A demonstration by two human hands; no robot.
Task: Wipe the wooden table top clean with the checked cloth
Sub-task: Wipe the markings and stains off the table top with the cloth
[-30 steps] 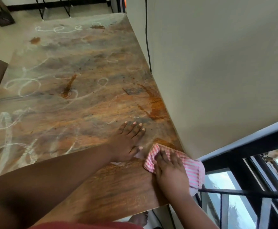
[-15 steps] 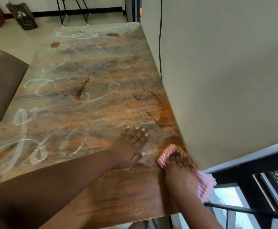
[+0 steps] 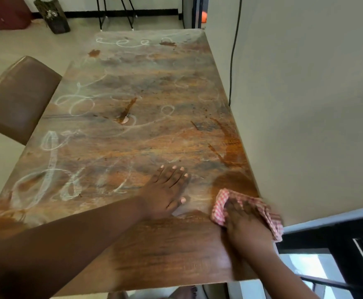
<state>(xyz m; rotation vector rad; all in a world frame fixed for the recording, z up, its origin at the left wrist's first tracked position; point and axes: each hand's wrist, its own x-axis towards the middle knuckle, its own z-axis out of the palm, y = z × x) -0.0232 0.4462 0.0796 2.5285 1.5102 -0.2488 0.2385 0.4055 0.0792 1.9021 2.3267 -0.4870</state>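
— Pressing flat, her right hand [image 3: 244, 221] pins the checked cloth [image 3: 221, 205] by the table [image 3: 154, 251]'s wall-side edge; left hand [image 3: 165, 195] lies open.
— Chalky loops [image 3: 77, 103] fill the far stretch, nothing readable.

The cloth [image 3: 221, 207] is red-and-white checked; the brown wooden table [image 3: 165, 251] bears white looping scribbles [image 3: 74, 103] and orange-brown stains [image 3: 233, 147].

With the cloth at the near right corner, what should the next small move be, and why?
Probably push the pink checked cloth under the right hand forward along the wall edge into the orange-brown smear: the wooden table top nearest the person looks clean, and that stain lies just ahead.
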